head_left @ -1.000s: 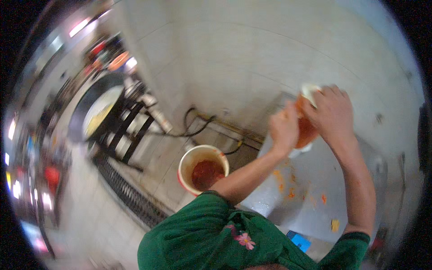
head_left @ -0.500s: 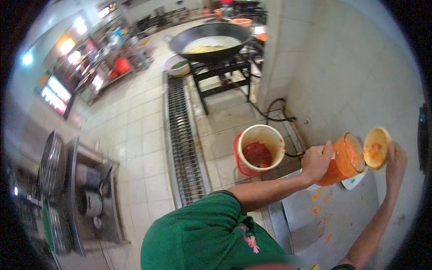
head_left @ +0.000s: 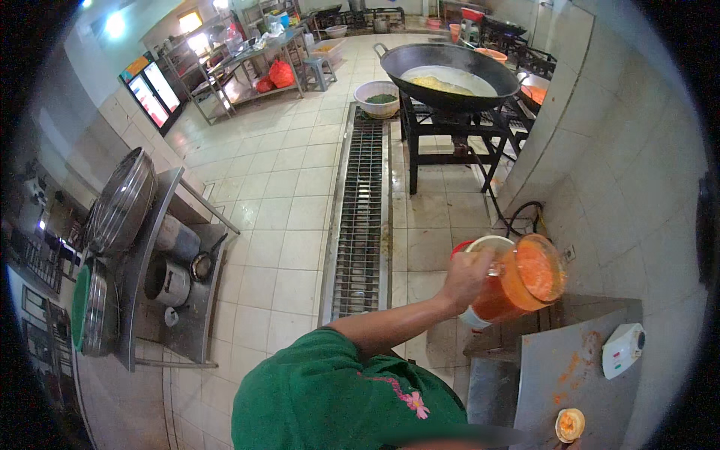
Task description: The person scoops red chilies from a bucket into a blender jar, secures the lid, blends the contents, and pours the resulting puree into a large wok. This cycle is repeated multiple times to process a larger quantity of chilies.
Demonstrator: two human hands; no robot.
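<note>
My left hand (head_left: 466, 281) is closed around the handle of a blender jar (head_left: 517, 289), held tilted. Orange-red puree fills the jar, and its open top faces up and to the right. Just behind the jar stands a cream bucket (head_left: 491, 241), mostly hidden by it; a bit of red shows at the bucket's left side. On the metal table at the lower right lies the round yellowish lid (head_left: 570, 425), smeared with orange. My right hand is out of the picture.
A white appliance base (head_left: 622, 351) sits on the stained metal table (head_left: 544, 375). Ahead, a large black wok (head_left: 450, 79) rests on a stand, with a white basin (head_left: 376, 100) beside it. A floor grating (head_left: 361, 217) runs left of the bucket. Metal shelving (head_left: 180, 300) holds pots.
The jar has moved left, in front of the bucket, in my left hand. My right hand has let go of the lid, now on the table, and left the view. The view has turned left.
</note>
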